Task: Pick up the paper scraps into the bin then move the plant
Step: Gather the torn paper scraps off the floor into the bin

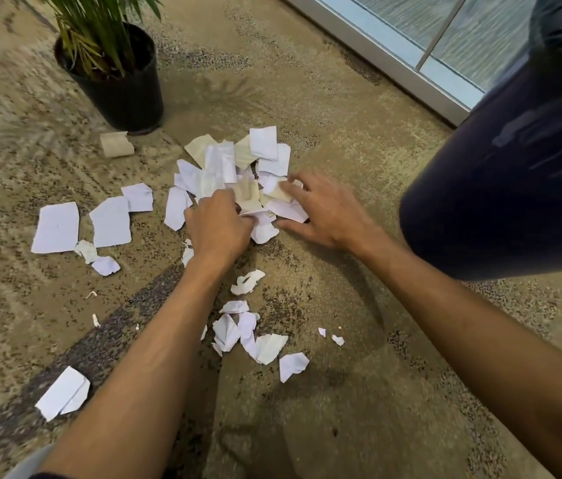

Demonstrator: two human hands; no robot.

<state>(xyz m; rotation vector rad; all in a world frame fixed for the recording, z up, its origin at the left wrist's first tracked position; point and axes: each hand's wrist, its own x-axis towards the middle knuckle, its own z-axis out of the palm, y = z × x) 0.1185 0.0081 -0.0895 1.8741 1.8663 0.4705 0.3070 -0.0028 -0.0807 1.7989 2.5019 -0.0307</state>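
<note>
A heap of white and cream paper scraps lies on the carpet in the middle of the view. My left hand is curled into the near side of the heap, its fingers closed on some scraps. My right hand rests on the heap's right side, fingers spread and pressing on scraps. More torn scraps lie scattered to the left, and others lie between my forearms. The plant stands in a black pot at the upper left. A dark bin stands at the right.
The floor is tan patterned carpet. A glass wall with a metal frame runs across the upper right. A beige folded paper lies by the pot's base. A white scrap sits at the lower left.
</note>
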